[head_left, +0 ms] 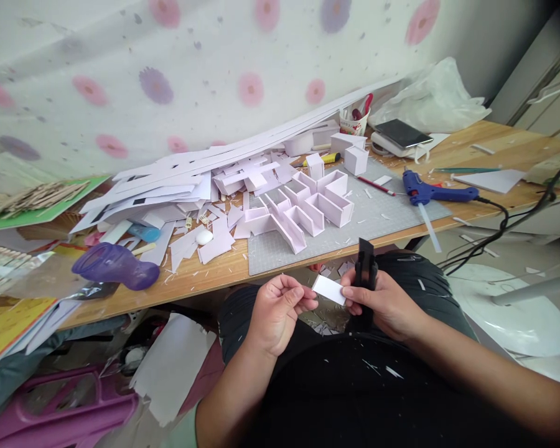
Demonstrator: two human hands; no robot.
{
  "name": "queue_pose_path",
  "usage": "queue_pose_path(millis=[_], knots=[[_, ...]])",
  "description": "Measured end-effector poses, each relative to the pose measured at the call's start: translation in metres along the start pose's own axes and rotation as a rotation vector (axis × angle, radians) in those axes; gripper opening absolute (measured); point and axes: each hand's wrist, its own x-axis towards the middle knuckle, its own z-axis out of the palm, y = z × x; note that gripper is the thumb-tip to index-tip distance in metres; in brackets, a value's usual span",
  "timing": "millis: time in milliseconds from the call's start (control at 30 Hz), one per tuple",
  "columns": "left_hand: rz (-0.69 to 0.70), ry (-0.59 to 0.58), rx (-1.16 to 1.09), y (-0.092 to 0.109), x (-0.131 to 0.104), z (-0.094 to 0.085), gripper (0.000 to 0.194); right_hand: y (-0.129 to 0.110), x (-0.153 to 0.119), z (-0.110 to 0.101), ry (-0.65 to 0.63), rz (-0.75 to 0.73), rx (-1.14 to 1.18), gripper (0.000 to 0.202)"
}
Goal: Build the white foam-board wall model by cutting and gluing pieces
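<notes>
A small white rectangular piece of foam board (pixel 329 290) is held level between my two hands, above my lap. My left hand (pixel 279 311) has its fingers curled in a pinch at the left end of this piece. My right hand (pixel 386 303) grips a black utility knife (pixel 366 264) upright in its palm, while its thumb and fingertips pinch the right end of the white piece. Behind them, a white structure of open box-like compartments (pixel 303 208) stands on a grey cutting mat (pixel 280 255).
A blue glue gun (pixel 432 190) rests at the mat's right edge, its cable trailing right. A yellow cutter (pixel 324 159) and a red pencil (pixel 377 185) lie behind the structure. White scraps (pixel 219 239), a purple container (pixel 116 266) and long board strips (pixel 242 149) fill the left.
</notes>
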Motion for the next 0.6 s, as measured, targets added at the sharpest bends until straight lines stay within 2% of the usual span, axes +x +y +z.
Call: queue_pose_path(millis=[200,400,500,600], knots=[[-0.007,-0.054,0.059,-0.004,-0.002,0.001,0.035,0.002,0.001,-0.002,-0.021,-0.018,-0.076,0.027],[-0.146,-0.301,0.032,-0.012,-0.005,-0.001,0.041,-0.003,0.002,-0.005,-0.086,-0.080,-0.277,0.027],[-0.128,-0.324,0.021,-0.014,-0.006,-0.002,0.039,-0.008,0.002,-0.003,-0.113,-0.153,-0.372,0.023],[-0.029,-0.287,0.095,-0.016,-0.005,-0.004,0.040,-0.010,0.002,-0.003,-0.056,-0.279,-0.545,0.019]])
